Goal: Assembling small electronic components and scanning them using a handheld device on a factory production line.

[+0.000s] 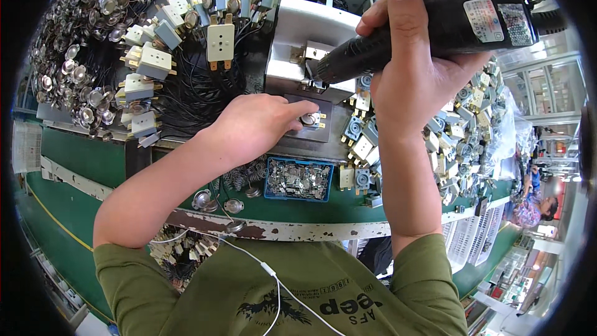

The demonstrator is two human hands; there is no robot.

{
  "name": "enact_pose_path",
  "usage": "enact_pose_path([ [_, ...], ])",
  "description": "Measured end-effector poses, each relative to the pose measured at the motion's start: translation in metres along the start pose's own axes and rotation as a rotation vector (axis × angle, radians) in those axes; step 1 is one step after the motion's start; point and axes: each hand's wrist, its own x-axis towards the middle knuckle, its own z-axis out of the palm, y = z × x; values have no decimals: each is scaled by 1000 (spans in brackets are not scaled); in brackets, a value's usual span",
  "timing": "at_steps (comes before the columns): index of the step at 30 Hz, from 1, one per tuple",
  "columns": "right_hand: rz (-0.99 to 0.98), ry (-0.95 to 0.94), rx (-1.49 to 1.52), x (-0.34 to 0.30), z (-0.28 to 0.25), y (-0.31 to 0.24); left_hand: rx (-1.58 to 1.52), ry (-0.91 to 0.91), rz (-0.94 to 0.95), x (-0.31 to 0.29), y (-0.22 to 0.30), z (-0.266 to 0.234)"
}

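Note:
My right hand [413, 56] is wrapped round a black electric screwdriver [367, 50], its cord leaving at the upper right. The screwdriver's tip points down-left at the front outlet of a silver screw feeder [298, 28]; I cannot tell whether it touches. My left hand [252, 124] holds a small thermostat [313, 119], with a round metal cap and brass terminals, between thumb and forefinger. That part lies on a dark metal block [317, 134] just in front of the feeder. Fingers hide much of it.
A blue tray [298, 180] of small metal pieces sits near the bench edge. Wired metal discs [81, 74] pile up at the left, beside white-and-grey terminal blocks [155, 62] on black wires. Loose switch bodies [460, 124] heap at the right. A person [540, 202] is farther right.

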Motion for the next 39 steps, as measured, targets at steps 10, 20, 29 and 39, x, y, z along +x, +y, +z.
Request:
enact_pose_path([
  [10, -64, 61, -69, -8, 15, -2, 22, 26, 13, -2, -1, 2],
  [20, 23, -112, 22, -6, -10, -10, 49, 130, 74, -5, -7, 12],
  [29, 100, -138, -134, -17, -28, -8, 22, 80, 27, -1, -3, 0],
  [39, 171, -141, -33, -19, -28, -6, 35, 41, 7, -1, -1, -1],
])
